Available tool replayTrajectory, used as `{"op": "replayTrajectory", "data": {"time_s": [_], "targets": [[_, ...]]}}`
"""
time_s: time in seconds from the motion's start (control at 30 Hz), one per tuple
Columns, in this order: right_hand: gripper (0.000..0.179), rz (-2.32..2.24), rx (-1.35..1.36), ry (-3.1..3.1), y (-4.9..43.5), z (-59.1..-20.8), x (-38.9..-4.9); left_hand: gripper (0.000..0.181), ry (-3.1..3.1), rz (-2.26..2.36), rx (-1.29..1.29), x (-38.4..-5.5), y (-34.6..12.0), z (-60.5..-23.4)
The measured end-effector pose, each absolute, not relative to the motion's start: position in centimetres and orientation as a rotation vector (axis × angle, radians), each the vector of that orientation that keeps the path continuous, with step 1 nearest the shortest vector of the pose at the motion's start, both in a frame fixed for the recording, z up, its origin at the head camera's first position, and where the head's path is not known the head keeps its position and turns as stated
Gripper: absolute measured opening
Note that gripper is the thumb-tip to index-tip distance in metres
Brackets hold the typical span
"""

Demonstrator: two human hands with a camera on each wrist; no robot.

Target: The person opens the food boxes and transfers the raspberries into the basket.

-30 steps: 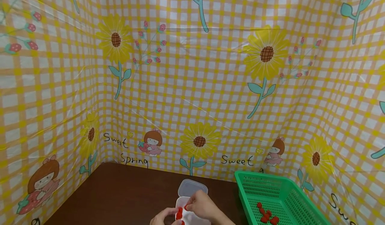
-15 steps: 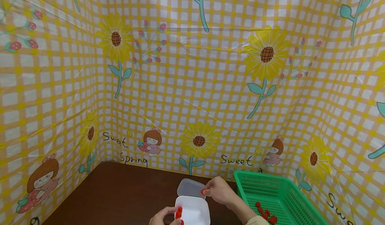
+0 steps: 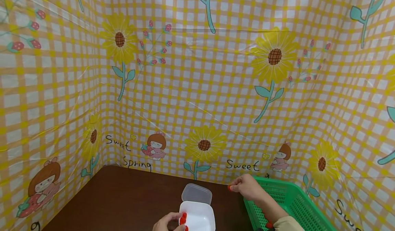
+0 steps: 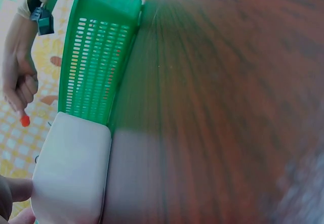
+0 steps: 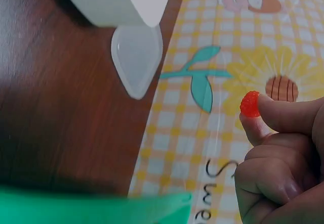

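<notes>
My left hand (image 3: 166,222) holds the left side of a white plastic container (image 3: 200,217), its fingertips right at the rim. Small red raspberries (image 3: 183,218) show beside those fingertips, along the container's left side. In the left wrist view, the container's (image 4: 76,168) outer side faces me, with finger ends at its edge. Raised near the green basket's far left corner, my right hand (image 3: 247,187) pinches one red raspberry (image 5: 250,104) between thumb and index finger. The other fingers of that hand are curled in.
A green perforated basket (image 3: 290,189) stands at right, with several red raspberries (image 3: 269,225) partly hidden by the right forearm. A translucent lid (image 3: 197,193) lies behind the container on the dark wooden table (image 3: 129,196). Checked, flower-printed sheeting (image 3: 191,87) walls the table in.
My right hand has moved from over the container to the right, up to the basket's corner, with the raspberry pinched in it. The left hand and the container have hardly moved.
</notes>
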State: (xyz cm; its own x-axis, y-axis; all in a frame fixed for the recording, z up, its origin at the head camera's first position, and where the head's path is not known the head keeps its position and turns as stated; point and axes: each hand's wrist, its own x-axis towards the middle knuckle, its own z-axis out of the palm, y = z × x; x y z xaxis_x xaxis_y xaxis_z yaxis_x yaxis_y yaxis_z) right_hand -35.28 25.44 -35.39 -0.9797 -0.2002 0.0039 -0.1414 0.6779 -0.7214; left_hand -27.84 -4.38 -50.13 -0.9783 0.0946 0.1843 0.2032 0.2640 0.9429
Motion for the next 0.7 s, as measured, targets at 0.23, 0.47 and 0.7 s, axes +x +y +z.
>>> {"op": "replayTrajectory", "data": {"time_s": [0.23,0.47,0.7], "targets": [[0.021,-1.253,-0.198,2.742,28.4,-35.0,-35.7,0.040,-2.415,-1.824,-0.302,-27.8,-4.4,-50.1],[0.021,-1.209,-0.148,2.791,31.1,-35.0,-35.8,0.041,-2.445,-1.805,-0.289,-27.9,-4.5,-50.1],[0.017,-1.125,-0.079,2.836,33.4,-35.7,-35.6,0.040,-2.460,-1.798,-0.298,-28.0,-4.6,-50.1]]}}
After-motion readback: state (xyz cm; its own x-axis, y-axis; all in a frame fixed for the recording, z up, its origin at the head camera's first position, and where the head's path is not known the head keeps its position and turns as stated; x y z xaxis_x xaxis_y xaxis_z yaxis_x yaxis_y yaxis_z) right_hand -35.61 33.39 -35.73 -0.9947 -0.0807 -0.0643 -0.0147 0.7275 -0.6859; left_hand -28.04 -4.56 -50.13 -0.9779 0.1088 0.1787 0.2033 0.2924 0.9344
